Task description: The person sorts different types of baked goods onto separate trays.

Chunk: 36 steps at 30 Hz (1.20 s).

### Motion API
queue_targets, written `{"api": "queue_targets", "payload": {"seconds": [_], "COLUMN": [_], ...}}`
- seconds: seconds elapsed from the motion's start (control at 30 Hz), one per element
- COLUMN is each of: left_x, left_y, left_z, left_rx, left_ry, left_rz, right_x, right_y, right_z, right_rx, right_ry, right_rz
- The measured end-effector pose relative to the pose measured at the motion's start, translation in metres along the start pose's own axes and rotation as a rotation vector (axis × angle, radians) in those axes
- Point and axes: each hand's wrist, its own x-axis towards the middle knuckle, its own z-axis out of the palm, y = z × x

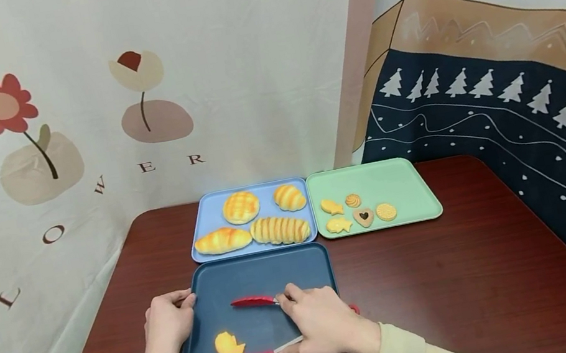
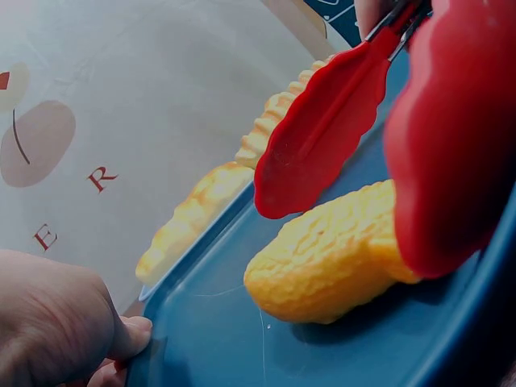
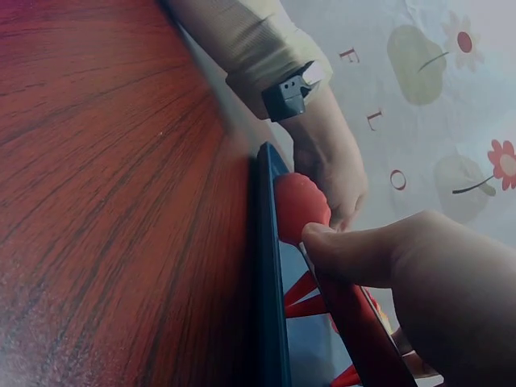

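My right hand point(image 1: 322, 321) holds a pair of red-tipped tongs point(image 1: 251, 301) by the arms, spread wide over the dark blue tray point(image 1: 265, 271). On this tray, near its front left corner, lies a yellow fish-shaped biscuit point(image 1: 227, 344). One red tong head overlaps the biscuit's near end in the head view, while the other stands apart behind it. In the left wrist view the biscuit point(image 2: 322, 258) shows a textured surface between the two red heads. My left hand point(image 1: 168, 316) pinches the tray's left rim between thumb and fingers.
Behind the dark tray, a light blue tray point(image 1: 198, 228) carries several breads. Beside it on the right, a green tray point(image 1: 411, 192) holds several small biscuits, including a heart-shaped one point(image 1: 363, 217). All stand on a brown wooden table point(image 1: 421, 284) before printed curtains.
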Motion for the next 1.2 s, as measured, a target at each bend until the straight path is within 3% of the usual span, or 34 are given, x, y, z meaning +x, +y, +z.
{"api": "queue_targets", "payload": {"seconds": [0.67, 1.2], "left_x": [0.0, 0.002], "left_y": [0.0, -0.002], "left_z": [0.0, 0.0], "left_rx": [-0.002, 0.009], "left_ry": [0.006, 0.011], "left_rz": [-0.001, 0.023], "right_x": [-0.002, -0.006], "right_y": [-0.001, 0.022], "right_z": [-0.003, -0.026], "right_rx": [-0.051, 0.02], "right_ry": [0.108, 0.132], "right_rz": [-0.11, -0.004]}}
